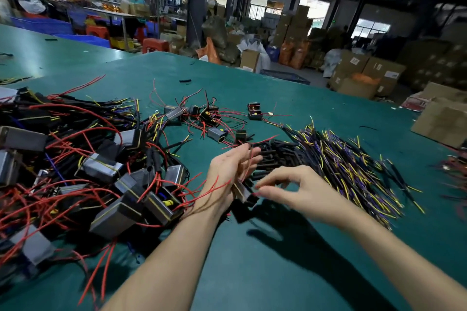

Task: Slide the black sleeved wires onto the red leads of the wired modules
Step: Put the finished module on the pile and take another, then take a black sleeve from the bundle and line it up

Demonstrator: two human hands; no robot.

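The table is dark green, the modules are grey and black with thin yellow lines, their leads are bright red, and the pile of sleeved wires is black with yellow and purple tips

2 hands, 1 green table, 3 red stools, 2 loose black sleeve pieces

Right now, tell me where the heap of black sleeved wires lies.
In the head view, the heap of black sleeved wires lies on the green table, right of centre, just beyond the right hand.
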